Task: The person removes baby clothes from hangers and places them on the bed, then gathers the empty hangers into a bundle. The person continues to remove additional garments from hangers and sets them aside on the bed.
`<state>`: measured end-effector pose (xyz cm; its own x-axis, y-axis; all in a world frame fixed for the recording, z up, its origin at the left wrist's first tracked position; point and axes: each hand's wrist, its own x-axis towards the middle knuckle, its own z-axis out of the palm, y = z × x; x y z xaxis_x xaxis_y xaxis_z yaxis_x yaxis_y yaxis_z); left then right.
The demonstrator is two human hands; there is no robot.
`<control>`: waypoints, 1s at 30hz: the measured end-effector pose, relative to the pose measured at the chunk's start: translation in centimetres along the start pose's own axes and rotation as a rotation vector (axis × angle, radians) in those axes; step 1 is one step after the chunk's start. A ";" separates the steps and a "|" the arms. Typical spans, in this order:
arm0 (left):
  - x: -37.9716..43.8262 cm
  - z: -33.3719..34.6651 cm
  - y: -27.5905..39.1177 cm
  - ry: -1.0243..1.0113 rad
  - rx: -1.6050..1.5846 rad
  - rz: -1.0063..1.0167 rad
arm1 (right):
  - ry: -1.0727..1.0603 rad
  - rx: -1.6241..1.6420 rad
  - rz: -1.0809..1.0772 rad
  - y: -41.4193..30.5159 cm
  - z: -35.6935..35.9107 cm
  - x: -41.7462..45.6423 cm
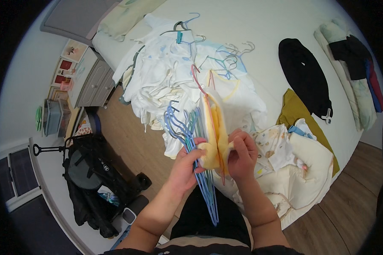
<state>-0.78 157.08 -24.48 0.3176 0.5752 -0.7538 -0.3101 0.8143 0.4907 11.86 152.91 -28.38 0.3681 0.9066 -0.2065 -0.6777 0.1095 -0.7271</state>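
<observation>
My left hand (189, 164) grips a bundle of blue and green wire hangers (207, 194), with its thumb on the edge of a yellow-lined white garment (221, 137). A red hanger (200, 83) runs inside that garment, its hook pointing up. My right hand (242, 153) pinches the garment's other edge. Beyond my hands, a heap of white clothes (162, 70) lies on the bed, several pieces on hangers. A white garment with yellow trim (242, 98) lies just behind the one I hold.
Black clothing (301, 70), an olive cloth (295, 108) and a cream padded piece (312, 165) lie on the right of the bed. Folded bedding (344, 70) is at the far right. A folded black stroller or wagon (92, 178) stands on the left, near a grey drawer cabinet (95, 84).
</observation>
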 end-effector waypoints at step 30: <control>-15.4 -3.4 10.2 0.089 0.470 0.350 | 0.198 0.250 -0.255 -17.0 -1.2 -6.1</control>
<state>-11.91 156.23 -9.40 0.1853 0.8238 -0.5358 0.0541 0.5358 0.8426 21.83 145.01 -15.53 0.6433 0.7442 -0.1800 -0.6738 0.4386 -0.5947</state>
